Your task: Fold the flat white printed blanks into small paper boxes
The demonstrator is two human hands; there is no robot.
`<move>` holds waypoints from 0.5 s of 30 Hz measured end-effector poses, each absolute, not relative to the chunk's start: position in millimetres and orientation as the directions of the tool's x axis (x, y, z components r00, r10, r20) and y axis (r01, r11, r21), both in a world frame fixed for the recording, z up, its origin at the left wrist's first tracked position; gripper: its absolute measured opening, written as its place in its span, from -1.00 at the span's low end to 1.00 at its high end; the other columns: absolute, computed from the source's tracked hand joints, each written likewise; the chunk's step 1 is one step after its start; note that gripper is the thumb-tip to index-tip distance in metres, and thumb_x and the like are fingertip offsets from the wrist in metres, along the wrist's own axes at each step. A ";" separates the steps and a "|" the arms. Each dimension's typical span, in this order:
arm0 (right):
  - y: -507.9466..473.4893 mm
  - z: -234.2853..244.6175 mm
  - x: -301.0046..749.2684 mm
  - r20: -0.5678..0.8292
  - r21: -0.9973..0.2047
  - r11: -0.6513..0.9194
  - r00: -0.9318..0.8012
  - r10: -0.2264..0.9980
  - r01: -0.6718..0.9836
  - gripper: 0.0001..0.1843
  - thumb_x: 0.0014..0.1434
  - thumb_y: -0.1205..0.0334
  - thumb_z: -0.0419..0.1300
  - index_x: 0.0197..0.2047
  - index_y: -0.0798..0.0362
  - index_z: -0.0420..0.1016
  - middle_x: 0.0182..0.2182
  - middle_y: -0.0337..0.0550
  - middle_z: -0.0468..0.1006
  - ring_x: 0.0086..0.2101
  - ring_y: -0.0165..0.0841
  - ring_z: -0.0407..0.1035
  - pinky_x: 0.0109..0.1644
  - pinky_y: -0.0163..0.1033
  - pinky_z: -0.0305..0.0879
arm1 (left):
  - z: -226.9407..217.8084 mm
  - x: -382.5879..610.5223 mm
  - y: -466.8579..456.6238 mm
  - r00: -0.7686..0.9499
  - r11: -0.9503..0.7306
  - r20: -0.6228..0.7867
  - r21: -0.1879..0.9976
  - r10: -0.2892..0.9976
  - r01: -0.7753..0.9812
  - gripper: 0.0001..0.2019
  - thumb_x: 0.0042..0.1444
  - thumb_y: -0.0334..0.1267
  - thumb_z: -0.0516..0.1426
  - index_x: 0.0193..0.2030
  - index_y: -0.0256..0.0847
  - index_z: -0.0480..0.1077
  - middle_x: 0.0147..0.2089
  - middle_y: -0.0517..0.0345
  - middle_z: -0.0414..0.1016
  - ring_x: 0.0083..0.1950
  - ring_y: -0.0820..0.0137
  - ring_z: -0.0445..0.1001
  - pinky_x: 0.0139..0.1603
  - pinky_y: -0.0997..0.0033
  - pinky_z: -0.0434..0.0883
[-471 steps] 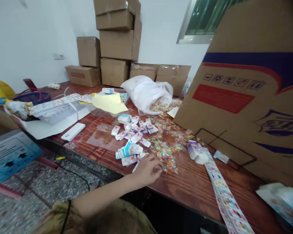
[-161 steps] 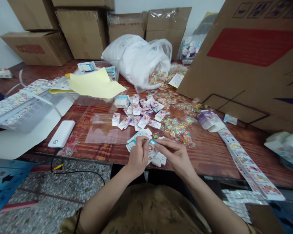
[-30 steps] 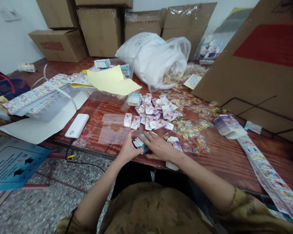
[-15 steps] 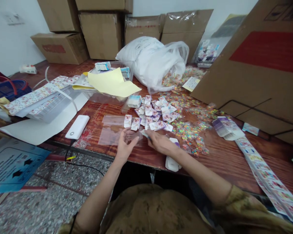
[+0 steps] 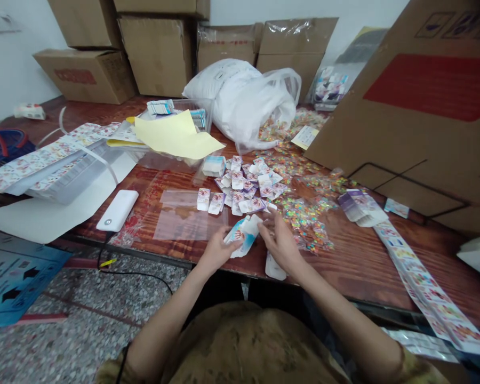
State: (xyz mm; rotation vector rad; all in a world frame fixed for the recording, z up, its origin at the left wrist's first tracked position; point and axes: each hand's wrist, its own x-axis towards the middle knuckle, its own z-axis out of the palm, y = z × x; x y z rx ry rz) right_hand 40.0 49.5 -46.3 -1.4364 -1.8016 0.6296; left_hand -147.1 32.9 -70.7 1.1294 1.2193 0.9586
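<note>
Black arrows mark the blue sheet (image 5: 12, 272); its print seems unreadable.

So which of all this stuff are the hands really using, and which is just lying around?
In use:
- left hand and right hand, both on the small flat carton
- pile of little printed boxes
- colourful sachets

Lying about:
- white power bank
- yellow paper
- white plastic bag
- stacked cardboard boxes

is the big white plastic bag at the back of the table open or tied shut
Open. The white plastic bag lies on its side with its mouth gaping toward the right, and small colourful packets are spread over the table from there.
</note>
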 end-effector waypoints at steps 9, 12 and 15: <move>29.1 -59.0 29.1 0.377 -0.346 0.445 -0.312 0.872 0.826 -0.67 0.35 0.09 0.03 -0.06 0.09 0.54 -0.19 0.06 0.49 -0.19 -0.12 0.33 -0.07 -0.02 0.33 | -69.2 -133.3 35.5 0.054 0.178 -0.196 0.954 0.979 0.243 -0.67 -0.02 -0.25 0.30 -0.11 -0.31 0.43 -0.12 -0.02 0.59 -0.07 0.18 0.55 -0.03 0.22 0.43; 23.4 -70.8 24.3 0.413 -0.349 0.429 -0.274 0.868 0.833 -0.69 0.35 0.15 0.03 -0.06 0.08 0.55 -0.18 0.05 0.50 -0.19 -0.14 0.33 -0.08 -0.03 0.31 | -69.9 -133.6 32.5 0.013 0.166 -0.178 0.939 0.984 0.303 -0.62 -0.04 -0.27 0.31 -0.06 -0.29 0.39 -0.07 -0.02 0.57 -0.04 0.19 0.54 0.01 0.23 0.42; 22.6 -74.0 21.5 0.455 -0.465 0.430 -0.208 0.866 0.774 -0.74 0.33 0.15 0.08 -0.14 0.09 0.55 -0.26 0.01 0.49 -0.22 -0.18 0.36 -0.12 -0.07 0.32 | -64.1 -134.5 27.9 0.027 0.180 -0.206 0.904 0.978 0.387 -0.57 0.04 -0.25 0.26 0.05 -0.23 0.31 -0.09 0.03 0.56 -0.11 0.21 0.55 -0.08 0.25 0.44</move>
